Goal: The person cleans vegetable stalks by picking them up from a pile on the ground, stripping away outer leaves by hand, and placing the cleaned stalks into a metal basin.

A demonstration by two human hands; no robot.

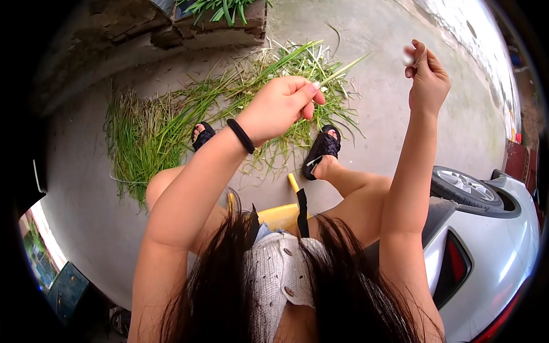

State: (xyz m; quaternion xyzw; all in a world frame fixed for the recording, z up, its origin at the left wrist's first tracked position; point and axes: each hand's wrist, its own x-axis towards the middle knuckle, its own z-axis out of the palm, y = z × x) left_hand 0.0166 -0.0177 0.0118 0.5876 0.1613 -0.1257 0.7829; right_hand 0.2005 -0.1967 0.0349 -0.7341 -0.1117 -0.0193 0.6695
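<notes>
My left hand, with a black band at its wrist, is raised over a pile of long green stalks. Between its thumb and fingers it pinches a thin green stalk, whose tip points up and to the right. Off to the right, my right hand is lifted clear of the ground with its fingers drawn together. A small whitish blur shows at its fingertips; what it is I cannot make out. The pile spreads across the concrete, with pale and dry bits among the green.
My feet in black sandals stand at the pile's near edge. Below me is a yellow seat. A silver car with a wheel is close on the right. Green leaves lie on a ledge at the top.
</notes>
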